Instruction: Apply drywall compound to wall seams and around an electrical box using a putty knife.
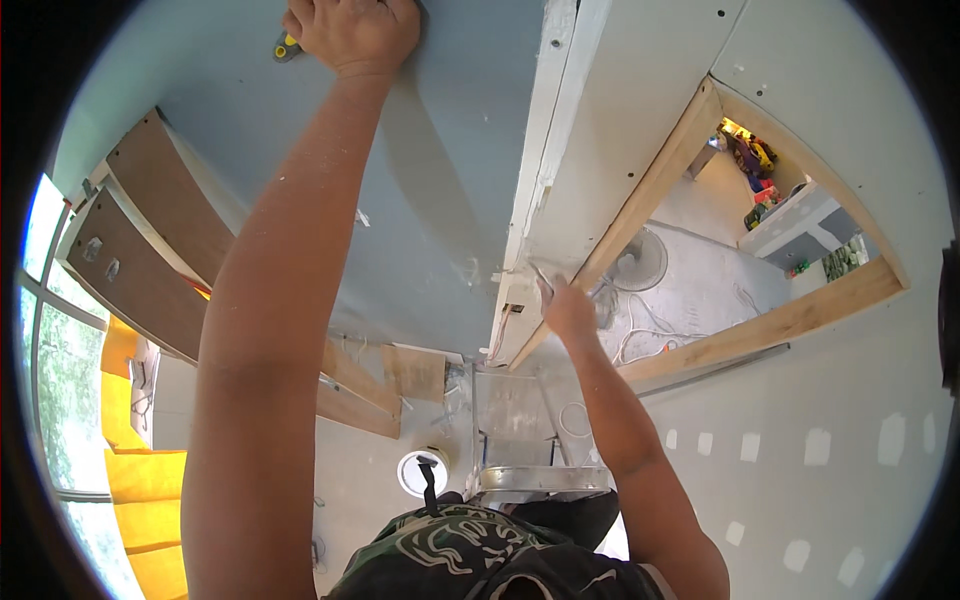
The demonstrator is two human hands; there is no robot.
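Pressing flat against the grey panel (450, 180), the left hand (350, 35) was closed on one yellow-handled tool (286, 46) at the panel's far end — its blade hidden. The right hand (568, 312) lay nearer, fingers curled at the white strip (545, 150) edging the panel; what it gripped could not be told. The panel's long axis ran away from the body — two hands, well apart.

Single view, head-worn fisheye, left of a pair. It looks steeply down past the person's chest and both raised forearms toward the floor far below. The stepladder top (540, 480) sits near the lower centre, close under the lens. The blue-grey panel (440, 150) fills the upper middle, very near. Straight edges, such as the wooden frame (650, 190), bow toward the dark circular rim.
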